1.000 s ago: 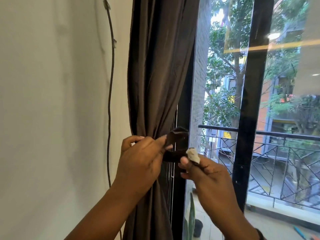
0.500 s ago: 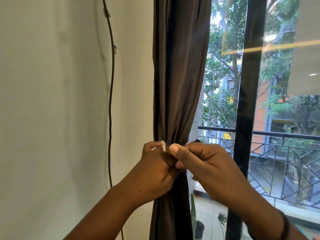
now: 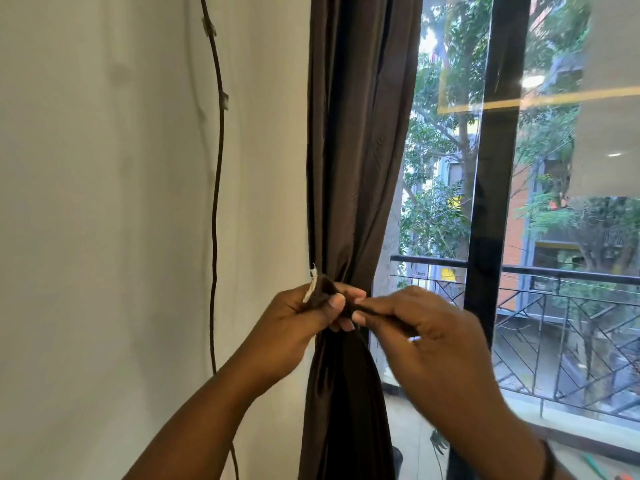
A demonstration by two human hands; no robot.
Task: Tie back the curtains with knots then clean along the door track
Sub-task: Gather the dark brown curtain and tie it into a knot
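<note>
A dark brown curtain (image 3: 356,150) hangs gathered beside the glass door, cinched at about waist height. A brown tie-back strap (image 3: 320,294) with a frayed white end wraps the gathered part. My left hand (image 3: 294,323) grips the strap's white-tipped end on the curtain's left side. My right hand (image 3: 426,337) pinches the strap's other end and holds it taut to the right, in front of the curtain. The two hands nearly touch at the fingertips. The strap's crossing is hidden behind my fingers.
A white wall (image 3: 104,202) with a black cable (image 3: 216,202) clipped to it runs down the left. The black door frame (image 3: 491,168) and glass stand on the right, with a balcony railing (image 3: 554,306) and trees outside.
My view has shifted left, so the curtain sits further right. The strap's white end passed from my right hand to my left, and both hands now draw the strap tight around the curtain.
</note>
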